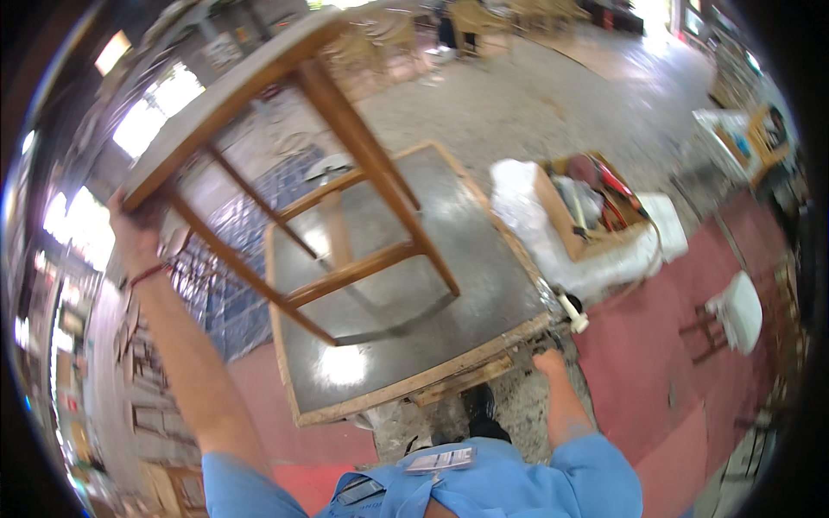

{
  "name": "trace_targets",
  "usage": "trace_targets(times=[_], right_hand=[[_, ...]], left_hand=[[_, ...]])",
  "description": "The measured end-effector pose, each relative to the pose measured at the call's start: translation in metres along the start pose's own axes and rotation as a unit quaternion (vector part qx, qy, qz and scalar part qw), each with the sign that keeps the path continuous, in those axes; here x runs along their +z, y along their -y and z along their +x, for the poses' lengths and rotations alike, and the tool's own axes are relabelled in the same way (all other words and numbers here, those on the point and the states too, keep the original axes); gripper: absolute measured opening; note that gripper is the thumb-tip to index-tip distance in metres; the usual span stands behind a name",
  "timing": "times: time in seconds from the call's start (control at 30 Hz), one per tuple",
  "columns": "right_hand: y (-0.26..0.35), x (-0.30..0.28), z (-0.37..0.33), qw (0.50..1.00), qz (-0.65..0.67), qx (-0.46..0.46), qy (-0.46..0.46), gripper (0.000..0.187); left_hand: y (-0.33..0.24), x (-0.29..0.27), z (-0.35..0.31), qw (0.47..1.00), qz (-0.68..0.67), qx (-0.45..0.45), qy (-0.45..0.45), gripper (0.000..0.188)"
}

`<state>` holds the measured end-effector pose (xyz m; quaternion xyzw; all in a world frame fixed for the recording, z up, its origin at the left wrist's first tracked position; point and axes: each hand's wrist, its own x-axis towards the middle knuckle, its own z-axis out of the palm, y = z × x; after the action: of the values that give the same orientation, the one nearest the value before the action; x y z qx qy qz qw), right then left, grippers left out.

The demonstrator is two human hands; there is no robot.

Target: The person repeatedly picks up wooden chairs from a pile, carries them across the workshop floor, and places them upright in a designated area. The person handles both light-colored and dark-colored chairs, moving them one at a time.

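A brown wooden stool [354, 269] with a pale seat top stands tilted over the work table [484, 293]. Its legs and cross rails point down toward the grey tabletop; whether every foot touches is hard to tell. My left hand [136, 235], arm raised, is closed around the near left corner of the stool's seat. Low beside the table's right front corner hangs my right hand [547, 361], its fingers curled into a loose fist, with nothing visible in them. Closest to it, at the table edge, is a white-headed mallet-like tool [572, 312].
Right of the table, a plastic-wrapped white block [520, 194] bears an open cardboard box [557, 211] holding a red power tool [617, 183]. Farther right stands a white-seated stool [736, 312] on red floor sheeting [635, 380]. Blue sheeting [233, 324] lies at left; chairs [479, 19] stand far back.
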<state>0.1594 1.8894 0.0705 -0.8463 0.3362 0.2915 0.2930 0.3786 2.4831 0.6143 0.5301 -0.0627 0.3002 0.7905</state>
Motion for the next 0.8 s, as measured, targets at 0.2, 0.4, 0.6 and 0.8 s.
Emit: trace_targets(times=[0.2,0.4,0.6,0.8], right_hand=[[0.11,-0.047,-0.173,0.803,0.449,-0.37,0.132,0.055],[0.17,-0.08,-0.39,0.494,0.614,-0.567,0.238,0.076],[0.097,-0.057,-0.473,0.48,0.734,-0.46,0.139,0.063],[-0.015,-0.062,-0.439,0.502,0.812,-0.297,0.016,0.062]], left_hand=[[-0.029,0.029,-0.15,0.986,-0.117,0.109,-0.052,0.015],[-0.051,0.021,-0.326,0.978,-0.122,0.172,-0.001,0.042],[-0.035,0.01,-0.501,0.972,-0.092,0.196,0.094,0.084],[0.007,-0.054,-0.513,0.912,0.084,0.044,0.398,0.09]])
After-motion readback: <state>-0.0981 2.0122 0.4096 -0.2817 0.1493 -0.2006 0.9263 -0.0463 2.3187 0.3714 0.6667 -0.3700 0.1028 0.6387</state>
